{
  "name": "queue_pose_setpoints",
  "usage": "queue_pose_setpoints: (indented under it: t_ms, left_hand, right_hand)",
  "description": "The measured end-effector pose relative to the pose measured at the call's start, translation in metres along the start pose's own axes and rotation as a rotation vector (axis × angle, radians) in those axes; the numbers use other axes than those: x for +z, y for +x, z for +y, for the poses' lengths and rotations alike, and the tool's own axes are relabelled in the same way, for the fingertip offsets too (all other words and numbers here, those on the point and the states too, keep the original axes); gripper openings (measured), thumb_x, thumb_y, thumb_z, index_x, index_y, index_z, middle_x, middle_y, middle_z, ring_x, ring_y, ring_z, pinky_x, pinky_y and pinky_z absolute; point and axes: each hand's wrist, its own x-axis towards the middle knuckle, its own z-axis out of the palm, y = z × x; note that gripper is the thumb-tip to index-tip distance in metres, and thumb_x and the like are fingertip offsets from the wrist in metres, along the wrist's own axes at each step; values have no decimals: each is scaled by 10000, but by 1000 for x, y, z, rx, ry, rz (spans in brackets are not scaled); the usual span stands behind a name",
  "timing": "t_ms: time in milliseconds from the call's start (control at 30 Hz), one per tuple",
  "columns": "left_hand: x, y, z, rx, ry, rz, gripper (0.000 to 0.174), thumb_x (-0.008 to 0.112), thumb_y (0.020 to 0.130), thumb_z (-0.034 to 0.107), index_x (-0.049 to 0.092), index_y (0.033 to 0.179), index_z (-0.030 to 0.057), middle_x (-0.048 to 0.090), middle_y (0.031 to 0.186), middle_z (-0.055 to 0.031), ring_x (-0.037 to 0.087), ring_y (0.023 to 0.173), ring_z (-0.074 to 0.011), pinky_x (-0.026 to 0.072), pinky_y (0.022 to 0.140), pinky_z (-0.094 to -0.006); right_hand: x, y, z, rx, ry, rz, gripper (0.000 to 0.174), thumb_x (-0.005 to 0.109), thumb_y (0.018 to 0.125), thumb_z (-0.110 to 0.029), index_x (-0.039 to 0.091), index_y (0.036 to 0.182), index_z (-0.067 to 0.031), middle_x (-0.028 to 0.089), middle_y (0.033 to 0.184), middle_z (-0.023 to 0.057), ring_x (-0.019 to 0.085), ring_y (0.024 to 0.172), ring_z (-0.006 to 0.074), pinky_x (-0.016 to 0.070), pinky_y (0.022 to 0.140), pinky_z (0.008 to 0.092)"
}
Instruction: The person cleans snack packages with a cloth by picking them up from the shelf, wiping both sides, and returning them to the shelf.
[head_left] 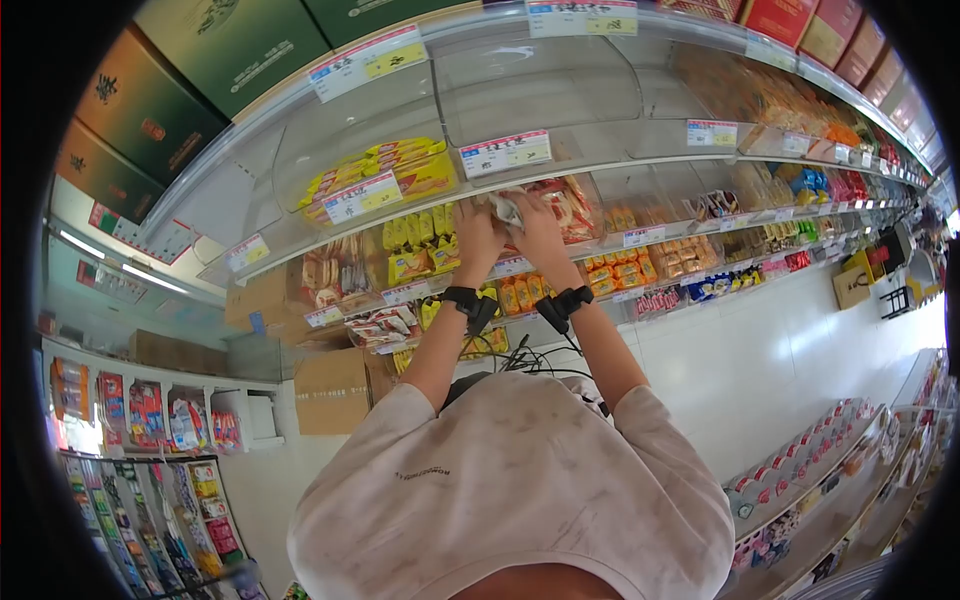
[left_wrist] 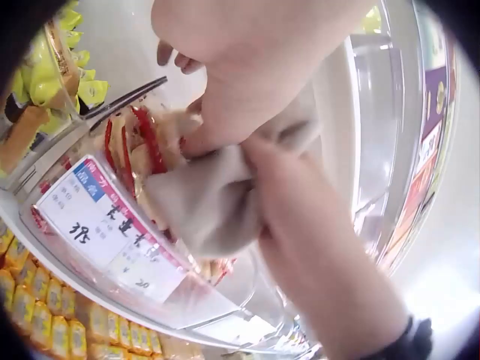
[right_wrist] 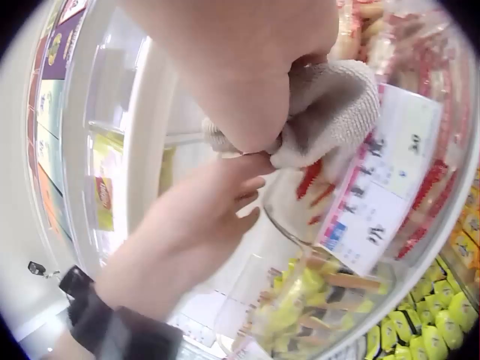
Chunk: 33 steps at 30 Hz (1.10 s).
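A crumpled grey cloth [head_left: 507,211] [left_wrist: 214,199] [right_wrist: 330,112] is held between both hands at the front of a clear shelf bin. My right hand [head_left: 541,240] [left_wrist: 315,232] [right_wrist: 232,67] grips it, fingers bunched in the fabric. At the cloth's other side, my left hand [head_left: 479,240] [left_wrist: 255,67] [right_wrist: 184,225] pinches its edge; the remaining fingers are loosely bent. Red-and-clear snack packets [head_left: 570,205] [left_wrist: 135,154] lie beside and below the cloth. A price label [left_wrist: 109,232] [right_wrist: 382,180] is fixed to the bin's front.
Yellow packets [head_left: 410,245] fill bins on the left, and orange packets [head_left: 620,272] lie on a lower tier. Yellow bags [head_left: 400,172] stand on the upper shelf. Cardboard boxes [head_left: 330,392] are below left; black cables [head_left: 520,358] hang near the body.
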Motion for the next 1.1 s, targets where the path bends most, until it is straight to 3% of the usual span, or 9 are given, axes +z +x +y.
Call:
queue_pose_setpoints:
  t_ms: [67,167,200,400,567,633,767,900,1100]
  left_hand:
    - [1,-5,-17,-108,15,-147,322,684,860,105,668,1177,47,539,1334,-214,502,1241,-421,446,1045,-529]
    - [-31,-5,-37,-213,-437,-192,258,645,923,121,683,1166,46,539,1353,-214,506,1259,-404,447,1061,-519]
    - [-44,-8,-44,-260,-529,-175,229,613,965,138,687,1157,36,628,1246,-187,605,1151,-345,505,988,-471]
    - [-101,-23,-116,-416,-926,-35,212,595,986,112,673,1150,4,722,927,-113,685,872,-182,550,762,-310]
    - [-150,-46,-181,-539,-919,64,206,584,1007,148,683,1127,12,725,959,-89,695,868,-163,541,770,-279]
    - [-167,-60,-216,-603,-947,119,204,585,1003,149,686,1122,18,725,940,-92,697,852,-169,545,765,-279]
    - [-182,-88,-291,-860,-988,223,205,619,972,165,693,1097,21,729,954,-110,699,854,-172,561,794,-275]
    - [-166,-108,-350,-562,42,-41,310,689,855,198,691,1096,3,730,980,-181,702,931,-332,553,847,-387]
    - [-173,-105,-360,-588,140,-327,313,698,802,178,678,1075,27,713,1023,-204,649,1028,-375,479,925,-472]
  right_hand:
    - [14,-13,7,-71,-111,-57,533,697,717,-12,590,1238,-39,561,1357,156,528,1256,355,415,1072,472]
    - [18,-16,9,-78,-160,-66,494,698,735,-33,600,1219,-44,556,1374,144,529,1266,338,418,1072,464]
    - [22,-12,15,-25,-138,-111,474,693,756,-56,615,1224,-55,562,1380,131,517,1280,350,418,1085,478]
    - [28,19,25,97,-87,-114,403,677,788,-113,637,1179,-25,621,1277,167,594,1163,369,486,984,455]
    - [34,13,34,162,99,-2,378,653,872,-130,619,1224,3,633,1229,238,599,1127,424,487,952,448]
    - [26,7,15,85,164,130,327,615,940,-138,611,1228,18,654,1159,232,631,1071,385,485,929,410]
    - [21,-12,-44,333,489,152,311,562,1015,-185,599,1231,36,668,1112,157,620,1028,241,472,913,347]
    - [45,-22,-93,392,583,127,334,548,1039,-219,591,1245,39,671,1119,106,590,1026,153,466,912,311]
    - [79,-26,-155,394,768,-86,360,564,1036,-240,589,1248,51,677,1094,81,582,1001,123,466,888,274]
